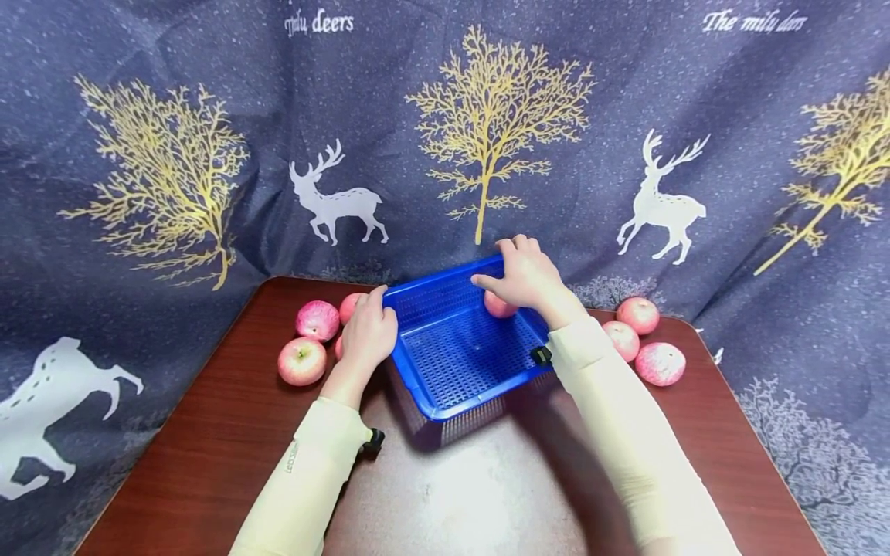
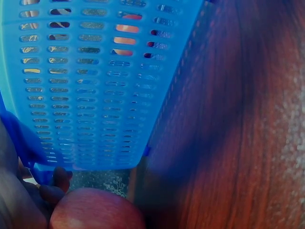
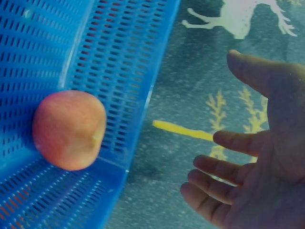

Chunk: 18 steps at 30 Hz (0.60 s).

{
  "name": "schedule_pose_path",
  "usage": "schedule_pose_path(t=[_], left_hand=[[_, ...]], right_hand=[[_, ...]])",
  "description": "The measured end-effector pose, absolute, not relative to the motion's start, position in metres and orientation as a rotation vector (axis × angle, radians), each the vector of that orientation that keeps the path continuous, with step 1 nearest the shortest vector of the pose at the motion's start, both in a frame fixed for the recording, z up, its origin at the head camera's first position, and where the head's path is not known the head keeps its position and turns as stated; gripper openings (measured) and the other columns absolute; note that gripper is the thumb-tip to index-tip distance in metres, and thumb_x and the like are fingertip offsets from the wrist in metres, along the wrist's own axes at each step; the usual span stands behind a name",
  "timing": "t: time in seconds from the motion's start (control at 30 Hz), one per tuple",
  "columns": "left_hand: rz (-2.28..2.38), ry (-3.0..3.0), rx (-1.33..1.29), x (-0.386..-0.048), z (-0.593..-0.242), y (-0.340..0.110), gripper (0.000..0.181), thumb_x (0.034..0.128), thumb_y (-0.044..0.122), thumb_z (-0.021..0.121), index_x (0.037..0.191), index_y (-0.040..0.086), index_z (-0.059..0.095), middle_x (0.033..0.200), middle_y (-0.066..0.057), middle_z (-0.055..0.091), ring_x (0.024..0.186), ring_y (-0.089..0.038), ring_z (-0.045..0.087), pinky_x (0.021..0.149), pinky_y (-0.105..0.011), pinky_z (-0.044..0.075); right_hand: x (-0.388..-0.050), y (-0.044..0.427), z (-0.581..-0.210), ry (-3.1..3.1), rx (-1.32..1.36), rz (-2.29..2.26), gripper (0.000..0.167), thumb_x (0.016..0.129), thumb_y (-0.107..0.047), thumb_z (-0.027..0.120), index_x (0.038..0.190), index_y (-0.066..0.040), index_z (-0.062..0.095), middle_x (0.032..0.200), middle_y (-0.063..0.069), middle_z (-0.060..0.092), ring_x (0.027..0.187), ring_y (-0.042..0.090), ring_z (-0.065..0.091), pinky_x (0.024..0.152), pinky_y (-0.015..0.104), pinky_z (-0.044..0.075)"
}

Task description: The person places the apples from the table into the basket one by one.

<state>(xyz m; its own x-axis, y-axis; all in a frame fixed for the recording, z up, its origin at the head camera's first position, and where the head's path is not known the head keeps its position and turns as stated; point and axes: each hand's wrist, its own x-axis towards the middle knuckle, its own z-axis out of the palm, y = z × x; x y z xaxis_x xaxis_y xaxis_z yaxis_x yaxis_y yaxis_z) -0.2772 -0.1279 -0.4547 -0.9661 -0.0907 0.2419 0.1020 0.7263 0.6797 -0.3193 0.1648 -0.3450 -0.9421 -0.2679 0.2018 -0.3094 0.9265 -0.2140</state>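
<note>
A blue plastic basket point(image 1: 480, 398) with slotted walls is at the middle of the table, turned at an angle. My left hand point(image 1: 368, 332) grips its rim at the far left corner; curled fingers point(image 2: 61, 179) show there in the left wrist view. One red apple point(image 3: 70, 130) sits inside the basket, in the far right corner. Above that corner is my right hand point(image 1: 527, 274), partly covering the apple in the head view. Its fingers are spread, and the right wrist view shows the palm holding nothing, apart from the apple.
Several apples point(image 1: 302, 361) lie left of the basket, some partly behind my left hand. Three more apples point(image 1: 621, 340) are grouped at the right, beyond my right sleeve. A dark patterned cloth point(image 1: 431, 193) hangs behind the brown table point(image 1: 229, 455).
</note>
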Motion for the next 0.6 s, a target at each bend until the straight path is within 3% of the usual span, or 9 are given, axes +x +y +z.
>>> schedule_pose_path(t=[0.6], left_hand=[[-1.083,-2.656,-0.001,-0.276,-0.455,-0.126,0.056,0.1071,0.021,0.048,0.162,0.008,0.055,0.147,-0.025,0.061,0.133,-0.048,0.062,0.105,-0.066,0.050]], right_hand=[[-0.256,0.202,-0.350,-2.664,0.537,0.472,0.079,0.096,-0.054,0.082,0.149,0.000,0.061,0.142,0.023,0.059,0.134,0.047,0.054,0.111,0.064,0.046]])
